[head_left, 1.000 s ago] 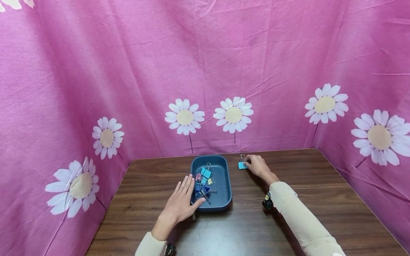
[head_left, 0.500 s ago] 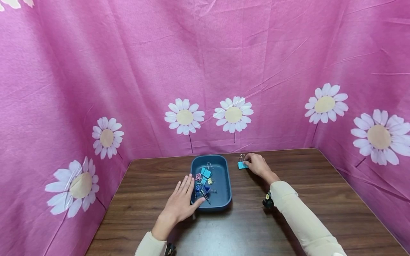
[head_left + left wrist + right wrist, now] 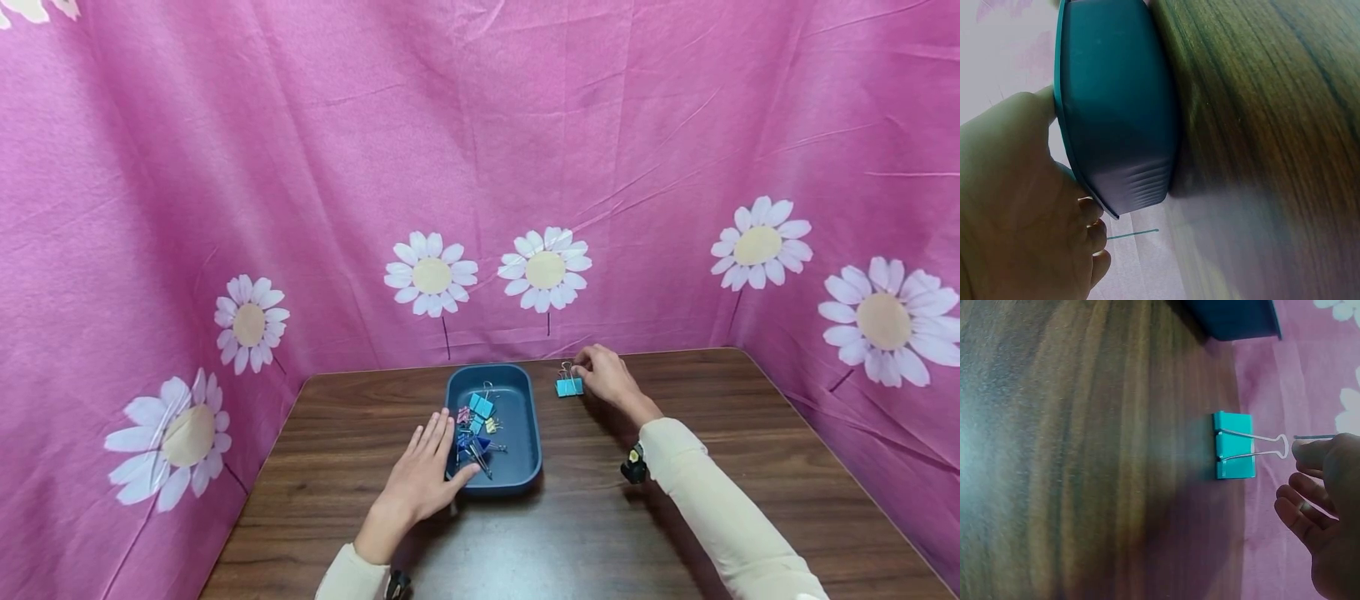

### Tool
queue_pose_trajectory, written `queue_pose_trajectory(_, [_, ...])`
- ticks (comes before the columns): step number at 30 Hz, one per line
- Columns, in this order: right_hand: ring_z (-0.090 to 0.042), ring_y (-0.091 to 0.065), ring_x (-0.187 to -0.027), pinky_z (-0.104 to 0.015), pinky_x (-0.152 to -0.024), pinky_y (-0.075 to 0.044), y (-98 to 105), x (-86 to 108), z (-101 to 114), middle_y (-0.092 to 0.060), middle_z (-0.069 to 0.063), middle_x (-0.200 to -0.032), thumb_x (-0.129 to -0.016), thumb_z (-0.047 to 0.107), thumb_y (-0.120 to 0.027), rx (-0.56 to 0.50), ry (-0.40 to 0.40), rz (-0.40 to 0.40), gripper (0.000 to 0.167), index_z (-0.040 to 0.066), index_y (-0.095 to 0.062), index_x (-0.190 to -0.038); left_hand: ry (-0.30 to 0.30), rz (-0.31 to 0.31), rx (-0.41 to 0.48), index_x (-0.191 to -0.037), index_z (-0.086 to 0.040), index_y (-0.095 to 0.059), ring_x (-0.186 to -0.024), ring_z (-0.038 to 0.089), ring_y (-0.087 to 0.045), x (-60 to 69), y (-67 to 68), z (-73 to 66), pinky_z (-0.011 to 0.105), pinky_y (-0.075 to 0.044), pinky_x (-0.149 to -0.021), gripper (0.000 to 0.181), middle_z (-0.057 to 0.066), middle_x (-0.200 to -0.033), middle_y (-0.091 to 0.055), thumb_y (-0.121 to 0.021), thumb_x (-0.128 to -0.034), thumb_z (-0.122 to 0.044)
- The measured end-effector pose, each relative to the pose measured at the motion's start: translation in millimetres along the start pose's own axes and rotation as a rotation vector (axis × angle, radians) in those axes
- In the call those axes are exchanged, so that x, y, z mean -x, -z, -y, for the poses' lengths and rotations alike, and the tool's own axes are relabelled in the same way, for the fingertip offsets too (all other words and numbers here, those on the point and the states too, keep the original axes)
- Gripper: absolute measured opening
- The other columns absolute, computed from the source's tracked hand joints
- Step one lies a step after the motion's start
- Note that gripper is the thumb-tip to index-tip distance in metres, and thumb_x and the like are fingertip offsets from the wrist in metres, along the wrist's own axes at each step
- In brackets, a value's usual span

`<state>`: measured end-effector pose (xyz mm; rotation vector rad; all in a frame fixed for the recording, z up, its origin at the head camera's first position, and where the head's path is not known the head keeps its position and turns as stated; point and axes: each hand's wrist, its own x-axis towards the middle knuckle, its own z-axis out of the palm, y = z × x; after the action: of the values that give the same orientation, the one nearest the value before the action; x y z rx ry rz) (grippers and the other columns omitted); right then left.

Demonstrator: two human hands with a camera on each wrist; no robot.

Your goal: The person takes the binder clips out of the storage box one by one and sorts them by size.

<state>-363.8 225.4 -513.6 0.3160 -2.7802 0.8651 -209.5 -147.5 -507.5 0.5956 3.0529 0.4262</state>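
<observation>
A light-blue binder clip point(image 3: 569, 387) stands on the table right of the tray, its wire handles upward. My right hand point(image 3: 609, 379) is beside those handles, fingers loosely bent. In the right wrist view, the thumb tip of the right hand point(image 3: 1335, 506) is just off the wire loop of the binder clip point(image 3: 1235, 445), and nothing shows in its grasp. My left hand point(image 3: 423, 473) lies with straight fingers along the near-left rim of the dark blue tray point(image 3: 528, 442). The left wrist view shows the left hand point(image 3: 1025, 194) against the outer rim of the tray point(image 3: 1116, 100).
Inside the tray are several binder clips: light-blue point(image 3: 482, 405), yellow point(image 3: 492, 425), pink point(image 3: 463, 414) and dark blue point(image 3: 480, 445). The brown wooden table point(image 3: 720, 492) ends at a pink curtain point(image 3: 480, 150) printed with white flowers.
My right hand has lifted slightly back and right, from the body of the light-blue binder clip to beside its handles. The clip stays standing; the left hand has not moved.
</observation>
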Motion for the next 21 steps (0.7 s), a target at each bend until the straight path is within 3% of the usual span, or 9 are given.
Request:
queue_pose_trajectory(10, [-0.026,-0.071,-0.091,-0.048,-0.083,-0.061,13.6,-7.5,15.8,-0.073,-0.008,-0.101,-0.100,0.015,-0.074,0.027,0.081,0.003,0.008,0.008,-0.075,-0.105,-0.007,-0.013,0.023,-0.166,0.003,-0.030,-0.165,0.037,-0.021,1.4,0.1,-0.4,0.054,-0.021,-0.135,0.091,0.018,-0.177,-0.022,-0.053,-0.1054,-0.062])
queue_pose_trajectory(21, [-0.022,-0.071,-0.087,-0.042,-0.077,-0.062,25.2,-14.2,52.9,-0.073,-0.006,-0.098,-0.101,0.015,-0.074,0.031,0.177,0.018,0.012,0.005,-0.074,-0.106,-0.020,-0.021,0.039,-0.166,0.004,-0.027,-0.165,0.038,-0.021,2.6,-0.5,1.3,0.056,-0.022,-0.134,0.093,0.020,-0.177,-0.021,-0.051,-0.1060,-0.062])
